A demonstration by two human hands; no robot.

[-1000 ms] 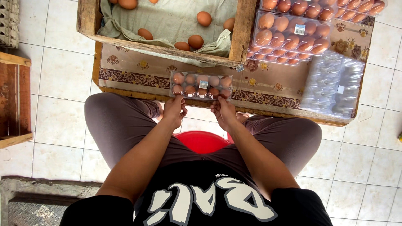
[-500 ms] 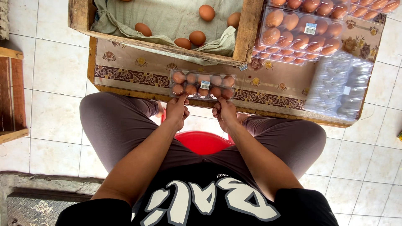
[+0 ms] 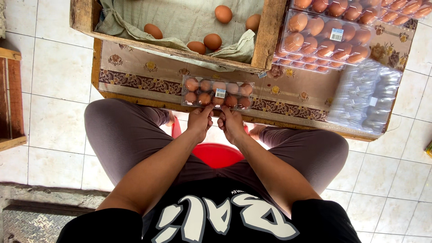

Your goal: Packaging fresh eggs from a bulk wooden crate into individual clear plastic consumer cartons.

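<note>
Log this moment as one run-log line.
left hand: on near edge of clear egg carton | right hand: same edge | carton: full of brown eggs, on low table | wooden crate: loose eggs

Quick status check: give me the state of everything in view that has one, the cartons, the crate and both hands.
Small egg carton: full, lid down, flat at the table edge.
Left hand: fingers pinching the carton's near edge.
Right hand: fingers on the same edge, beside the left.
Wooden crate: open, cloth-lined, a few loose eggs inside.
Filled cartons: closed, stacked.
Empty clear cartons: stacked, no eggs.
</note>
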